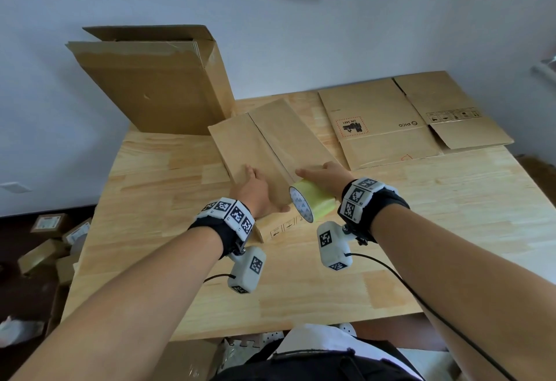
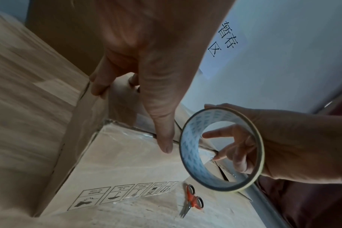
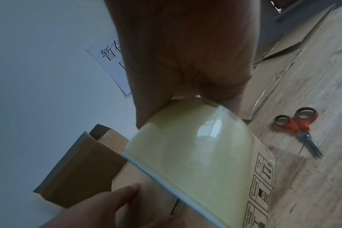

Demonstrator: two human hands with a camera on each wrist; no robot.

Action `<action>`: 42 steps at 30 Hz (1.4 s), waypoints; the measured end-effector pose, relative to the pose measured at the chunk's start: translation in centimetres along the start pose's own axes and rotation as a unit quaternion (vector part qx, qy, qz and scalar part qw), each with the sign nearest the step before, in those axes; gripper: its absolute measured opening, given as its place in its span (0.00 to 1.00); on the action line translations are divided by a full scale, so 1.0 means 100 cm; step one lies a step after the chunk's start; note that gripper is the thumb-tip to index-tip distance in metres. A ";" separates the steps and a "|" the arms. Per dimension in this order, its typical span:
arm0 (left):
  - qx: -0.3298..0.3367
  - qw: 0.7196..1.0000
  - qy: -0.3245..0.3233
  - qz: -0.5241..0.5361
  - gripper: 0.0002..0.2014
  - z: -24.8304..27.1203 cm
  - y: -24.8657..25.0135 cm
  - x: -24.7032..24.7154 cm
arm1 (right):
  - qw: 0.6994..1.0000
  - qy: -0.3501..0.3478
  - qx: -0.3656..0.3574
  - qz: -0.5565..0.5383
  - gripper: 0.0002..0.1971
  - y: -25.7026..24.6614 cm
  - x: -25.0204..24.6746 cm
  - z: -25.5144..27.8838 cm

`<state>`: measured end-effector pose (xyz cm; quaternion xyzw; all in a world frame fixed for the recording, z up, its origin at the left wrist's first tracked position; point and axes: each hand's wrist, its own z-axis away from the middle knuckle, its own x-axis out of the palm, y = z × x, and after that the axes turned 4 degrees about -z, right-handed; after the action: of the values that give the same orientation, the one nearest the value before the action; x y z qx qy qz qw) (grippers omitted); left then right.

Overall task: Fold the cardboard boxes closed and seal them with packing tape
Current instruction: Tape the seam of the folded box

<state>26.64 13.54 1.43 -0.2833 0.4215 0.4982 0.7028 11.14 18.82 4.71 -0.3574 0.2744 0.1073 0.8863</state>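
Pressing the two top flaps of the brown cardboard box (image 1: 270, 143) shut at the middle of the pale wooden worktop (image 1: 421, 230).
Your left hand (image 1: 255, 191) lies flat, fingers straight, on the left flap; your right hand (image 1: 323, 174) has its grip curled round the yellowish roll of packing tape (image 1: 313, 201) at the seam. Orange-handled scissors (image 3: 299, 128) lie beside the box, flattened cartons (image 1: 406, 119) behind.
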 end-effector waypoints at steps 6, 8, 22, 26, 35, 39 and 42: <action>0.002 1.000 0.003 -0.009 0.65 -0.002 -0.001 0.001 | 1.000 0.014 0.019 0.010 0.53 0.003 0.003 -0.003; -0.001 1.000 -0.002 -0.007 0.66 -0.005 -0.003 0.001 | 0.999 0.029 0.030 -0.008 0.57 0.005 0.006 -0.004; 0.000 1.000 -0.002 -0.004 0.67 -0.007 -0.005 0.004 | 0.984 -0.073 -0.148 -0.063 0.18 0.013 -0.001 0.019; -0.001 1.000 -0.001 -0.011 0.66 -0.008 -0.004 0.000 | 0.986 -0.049 -0.153 -0.035 0.20 0.005 -0.011 0.019; -0.015 0.999 -0.018 -0.034 0.67 -0.004 0.001 -0.003 | 0.990 -0.053 -0.110 0.076 0.22 0.027 0.010 0.011; -0.016 0.999 -0.014 -0.030 0.68 -0.005 0.001 -0.001 | 0.989 -0.037 -0.107 0.099 0.22 0.029 0.009 0.012; -0.019 0.999 -0.017 -0.030 0.68 -0.006 0.001 -0.003 | 0.988 -0.026 -0.107 0.103 0.19 0.028 0.010 0.012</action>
<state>26.35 12.94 1.42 -0.3007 0.3911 0.4900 0.7187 11.41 21.63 3.21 -0.4173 0.2735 0.2365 0.8338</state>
